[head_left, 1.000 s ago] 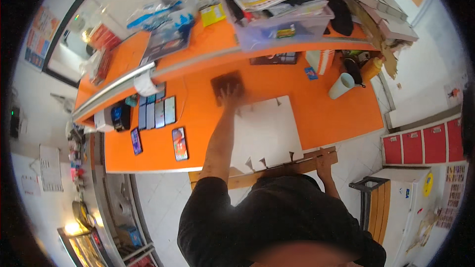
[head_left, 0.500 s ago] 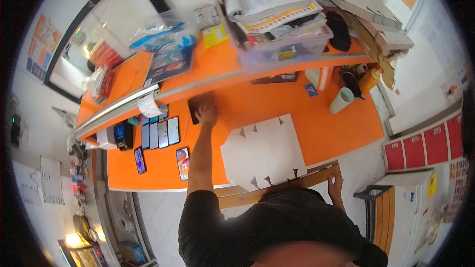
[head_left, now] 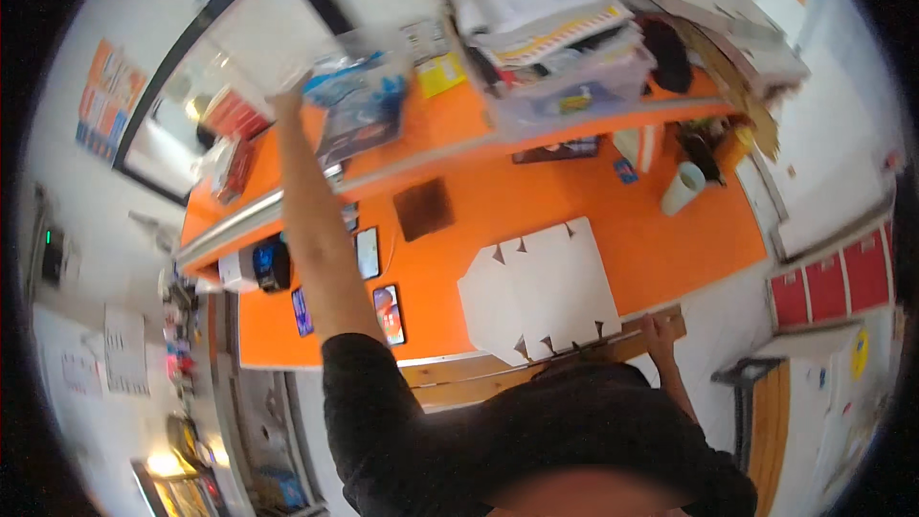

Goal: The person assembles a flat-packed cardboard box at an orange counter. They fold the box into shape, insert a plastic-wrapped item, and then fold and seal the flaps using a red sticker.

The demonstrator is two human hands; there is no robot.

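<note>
My left arm stretches up past the counter, and my left hand (head_left: 287, 96) is at the upper shelf, beside a clear plastic bag (head_left: 345, 86) with blue parts. Motion smears its fingers, so any hold is hidden. Down at the right, my right hand (head_left: 660, 333) curls over the edge of a wooden drawer (head_left: 479, 378) pulled out under the counter. A dark square pad (head_left: 423, 210) lies on the orange counter (head_left: 517, 196). A white sheet (head_left: 541, 287) with dark notches lies nearer me. Several phones are at the left, including a lit phone (head_left: 389, 314); my forearm covers some.
On the shelf stands a plastic bin (head_left: 574, 101) piled with papers, near a red-and-white box (head_left: 230, 168). A pale green cup (head_left: 682, 188) and an orange bottle (head_left: 735, 147) are at the counter's right. A wooden-slatted chair (head_left: 769, 421) stands at the lower right.
My left hand has left the dark pad and gone up and left to the shelf by the plastic bag. My right hand has come down onto the drawer edge. The view has shifted.
</note>
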